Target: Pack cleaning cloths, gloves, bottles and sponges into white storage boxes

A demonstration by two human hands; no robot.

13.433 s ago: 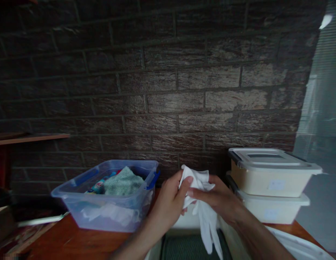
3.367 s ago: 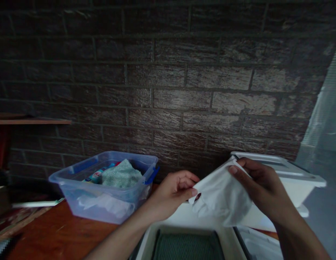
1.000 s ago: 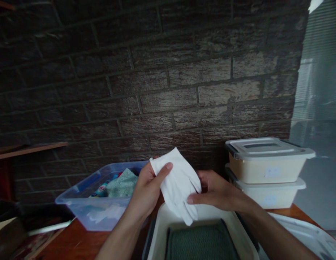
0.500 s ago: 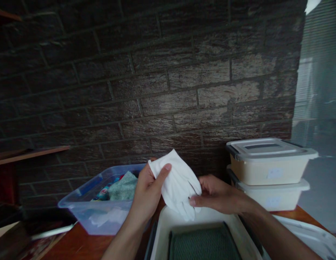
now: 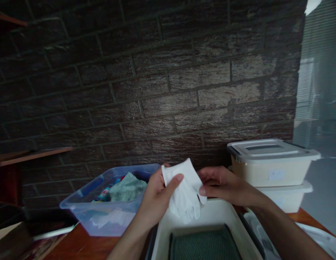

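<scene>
A white fabric glove (image 5: 184, 195) hangs between my two hands, its fingers drooping downward. My left hand (image 5: 159, 193) pinches it near the cuff, thumb on the front face. My right hand (image 5: 218, 184) grips its right edge between thumb and fingers. Whether it is one glove or a pair laid together I cannot tell. Just under the hands stands an open cream bin (image 5: 219, 209) with dark side handles. Inside that bin lies a dark green textured fabric item (image 5: 204, 243).
To the left, a clear blue-tinted tub (image 5: 108, 213) holds a light green cloth (image 5: 127, 187) and other items. Two lidded cream boxes (image 5: 276, 169) are stacked at right. White lids lie at lower right on the wooden table (image 5: 81, 243). A dark brick wall (image 5: 157, 90) rises behind.
Both hands have shifted slightly right with the glove. My right hand has moved up from the glove's fingers to its side edge, and the glove now looks more bunched.
</scene>
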